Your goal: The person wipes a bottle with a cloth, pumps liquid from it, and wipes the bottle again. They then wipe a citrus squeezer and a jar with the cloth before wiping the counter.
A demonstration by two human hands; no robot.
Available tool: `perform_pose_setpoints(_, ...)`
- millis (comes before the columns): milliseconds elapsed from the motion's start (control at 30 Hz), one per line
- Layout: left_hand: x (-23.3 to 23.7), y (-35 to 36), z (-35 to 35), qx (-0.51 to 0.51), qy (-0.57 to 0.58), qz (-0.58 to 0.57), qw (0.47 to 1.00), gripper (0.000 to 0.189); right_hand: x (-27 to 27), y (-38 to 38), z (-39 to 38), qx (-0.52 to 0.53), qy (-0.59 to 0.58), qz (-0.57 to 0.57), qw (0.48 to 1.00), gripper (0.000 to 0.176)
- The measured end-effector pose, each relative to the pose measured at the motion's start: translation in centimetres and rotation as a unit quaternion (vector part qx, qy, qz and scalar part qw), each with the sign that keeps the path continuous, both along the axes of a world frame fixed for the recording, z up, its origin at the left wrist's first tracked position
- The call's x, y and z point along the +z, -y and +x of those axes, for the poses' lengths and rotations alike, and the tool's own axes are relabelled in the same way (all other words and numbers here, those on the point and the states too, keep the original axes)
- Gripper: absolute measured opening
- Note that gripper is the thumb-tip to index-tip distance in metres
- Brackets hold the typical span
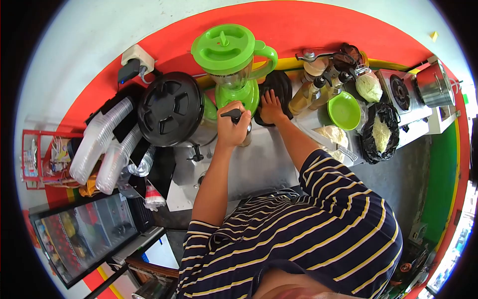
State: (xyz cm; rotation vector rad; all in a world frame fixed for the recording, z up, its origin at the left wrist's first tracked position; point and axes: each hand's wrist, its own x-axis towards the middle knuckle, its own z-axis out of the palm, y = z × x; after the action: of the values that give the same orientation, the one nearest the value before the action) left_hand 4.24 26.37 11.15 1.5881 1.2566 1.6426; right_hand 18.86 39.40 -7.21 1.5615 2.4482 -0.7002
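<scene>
My left hand (233,125) is closed around a bottle with a black pump top (230,115). Part of its clear, brownish body shows below the fist, and the rest is hidden by the hand. Just behind stands a green blender (224,55) with its lid on. My right hand (271,106) lies with fingers spread on a dark black item (280,89), perhaps a cloth or bag, right of the blender base. Two more pump bottles (303,97) of amber liquid stand to the right of that hand.
A large black-lidded container (171,108) with a tap and stacked plastic cups (102,142) are at left. A green bowl (344,110), a knife (346,151), a black bag of pale shreds (381,134) and a metal pot (434,83) are at right. The steel counter (261,164) lies before me.
</scene>
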Motion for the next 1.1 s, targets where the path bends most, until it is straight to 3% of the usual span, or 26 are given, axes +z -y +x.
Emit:
perform_pose_setpoints(233,-0.5,2.0,0.5,0.032,0.006,-0.013,0.999,0.023,0.3,6.7,1.5,0.069,0.011,0.026,0.997,0.076)
perform_pose_setpoints(433,-0.9,2.7,0.4,0.066,-0.019,-0.003,0.998,0.023,1.6,12.3,4.2,0.211,0.025,0.022,0.977,0.071)
perform_pose_setpoints(567,-0.7,3.9,-0.3,0.043,-0.009,-0.088,0.995,0.027,2.5,15.0,5.9,0.241,0.042,-0.004,0.97,0.074)
perform_pose_setpoints(633,-0.4,4.7,-0.6,0.078,-0.11,-0.063,0.989,0.036,3.1,16.3,6.8,0.265,0.047,-0.007,0.963,0.075)
perform_pose_setpoints(667,-0.8,5.6,-0.6,0.078,-0.101,-0.094,0.987,0.054,3.4,16.8,7.2,0.282,0.049,-0.013,0.958,0.075)
perform_pose_setpoints(700,-1.6,6.1,-0.9,0.081,-0.102,-0.09,0.987,0.054,4.0,17.0,7.5,0.283,0.049,-0.009,0.958,0.075)
perform_pose_setpoints(767,-3.7,7.1,-1.3,0.057,-0.115,-0.131,0.983,0.073,5.0,17.1,8.1,0.327,0.01,-0.117,0.938,0.071)
perform_pose_setpoints(800,-4.4,7.7,-1.3,0.056,-0.117,-0.128,0.983,0.073,3.9,16.7,8.9,0.375,-0.058,-0.051,0.924,0.06)
perform_pose_setpoints(833,-5.1,8.4,-1.3,0.055,-0.106,-0.161,0.98,0.079,5.1,15.7,8.7,0.374,-0.059,-0.048,0.924,0.06)
perform_pose_setpoints(900,-6.1,8.9,-1.6,0.053,-0.096,-0.19,0.976,0.085,8.1,12.8,7.8,0.311,-0.119,-0.252,0.909,0.048)
perform_pose_setpoints(933,-6.5,9.1,-1.8,0.037,-0.111,-0.19,0.975,0.087,9.2,13.1,7.4,0.204,-0.216,-0.185,0.937,0.045)
perform_pose_setpoints(1000,-7.3,9.4,-1.8,0.02,-0.128,-0.19,0.973,0.089,13.1,13.3,5.6,0.066,-0.346,-0.069,0.933,0.047)
perform_pose_setpoints(1033,-7.7,9.5,-1.7,0.04,-0.121,-0.238,0.963,0.088,14.4,13.5,4.6,0.065,-0.347,-0.068,0.933,0.047)
perform_pose_setpoints(1100,-7.8,9.6,-1.3,0.058,-0.116,-0.284,0.95,0.088,16.2,13.9,2.6,0.029,-0.464,0.04,0.885,0.052)
